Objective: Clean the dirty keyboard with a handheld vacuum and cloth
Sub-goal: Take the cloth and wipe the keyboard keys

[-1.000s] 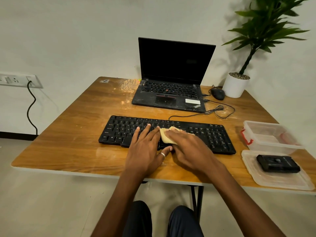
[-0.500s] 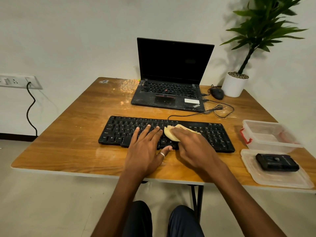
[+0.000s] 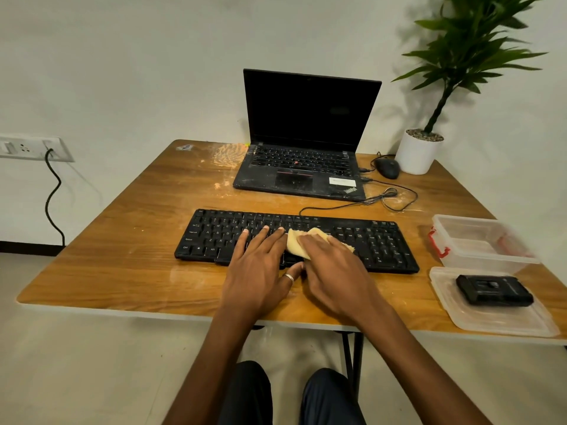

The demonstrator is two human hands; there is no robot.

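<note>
Cloth (image 3: 297, 244) under right hand (image 3: 335, 273) slid slightly left.

Left side's where the room is: wide open wood on the worktop (image 3: 122, 240), from its left edge up to the keyboard (image 3: 383, 240). The strip between keyboard and laptop (image 3: 300, 167) is passable, but a cable (image 3: 337, 207) crosses its right half. The left hand (image 3: 260, 271) and right hand (image 3: 334, 271) cover the keyboard's middle and the near strip. The right end's tight, with a clear tub (image 3: 478, 256) and a lid (image 3: 503, 320) carrying a black device (image 3: 494, 290) near it. A mouse (image 3: 388, 168) and plant pot (image 3: 417, 154) clog the back right corner.
</note>
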